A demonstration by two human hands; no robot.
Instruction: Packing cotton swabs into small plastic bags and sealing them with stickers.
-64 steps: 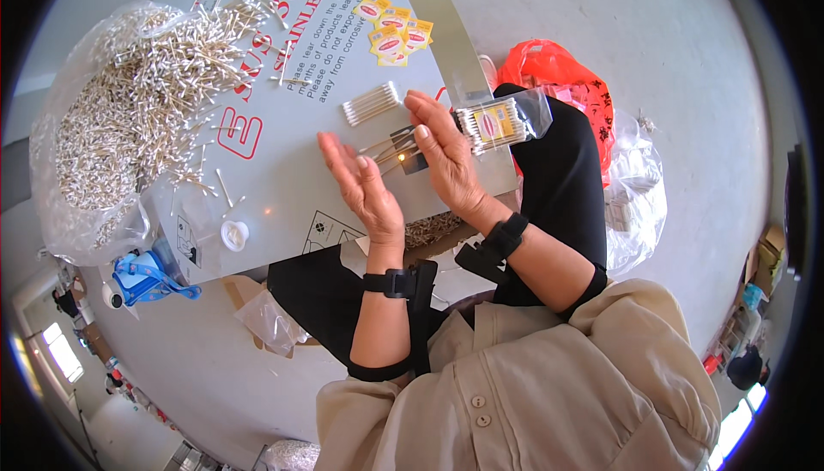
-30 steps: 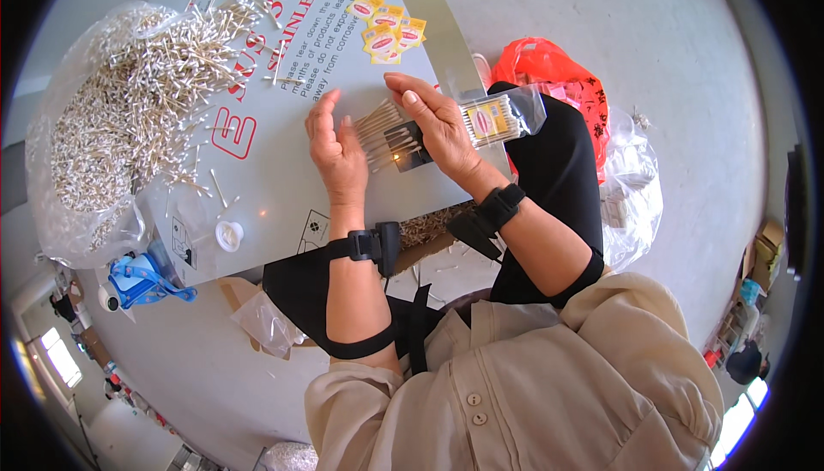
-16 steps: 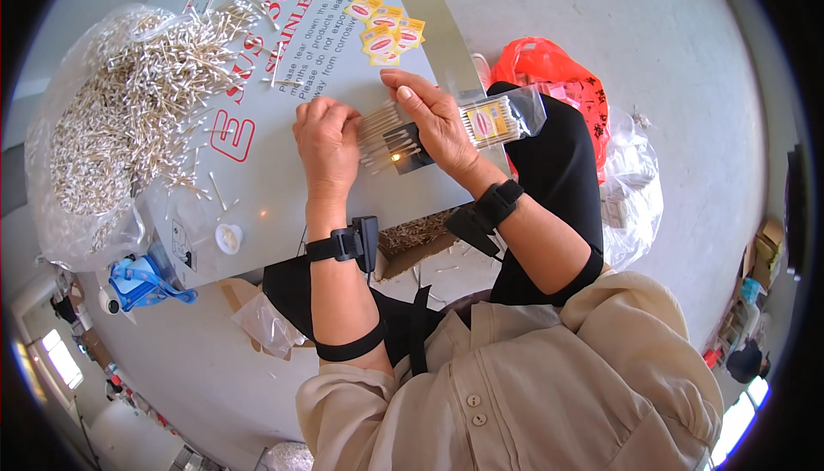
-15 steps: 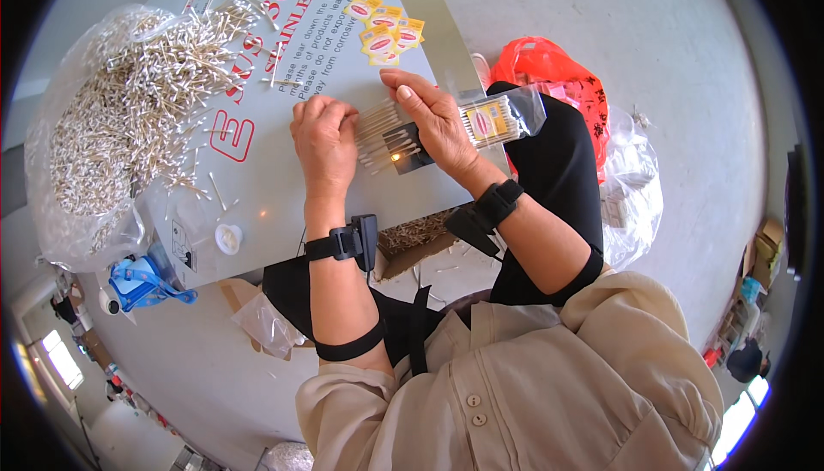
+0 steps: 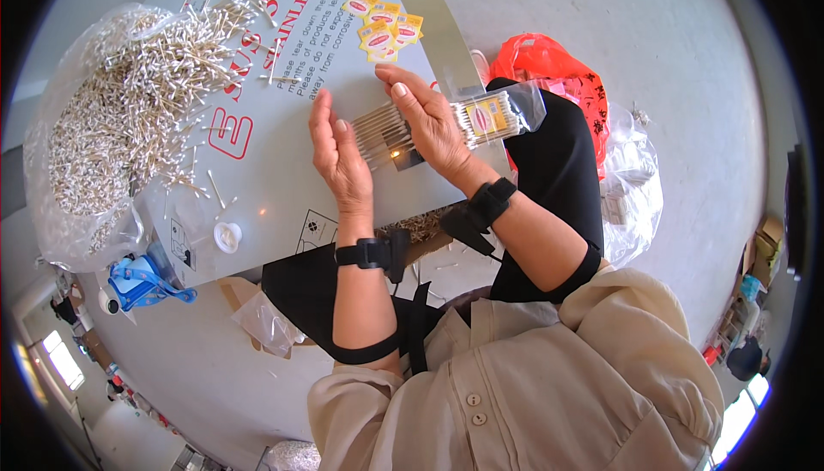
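View: from the head we look down on both bare hands over the grey bench [image 5: 283,175].
Left forearm: the left forearm [image 5: 365,316] rises almost straight from below, crossing the near edge of the bench; a black band [image 5: 367,254] is on the wrist.
Left hand: the left hand [image 5: 342,158] stands on its side, fingers extended to the far edge, thumb raised, palm turned to the right; it is unclenched. We cannot tell if it touches the swab ends.
Right forearm: the right forearm [image 5: 545,239] leans toward the upper left, with a black strap [image 5: 491,200] at the wrist.
Right hand: the right hand [image 5: 439,132] lies aslant above the swabs, fingers almost straight, thumb apart; we see it released, not clenched.
Swabs: the row of cotton swabs [image 5: 378,132] lies between the two palms, near the near right corner, partly over a dark square [image 5: 408,159].
Packet: a clear packet [image 5: 511,113] of swabs with a yellow label sits just beside the right hand, reaching past the right edge.
Cards: yellow cards [image 5: 384,29] overlap near the right edge, farther from us.
Left side: a swab heap [image 5: 129,127] spills from a clear bag; a white cap [image 5: 227,237] is near the near left corner.
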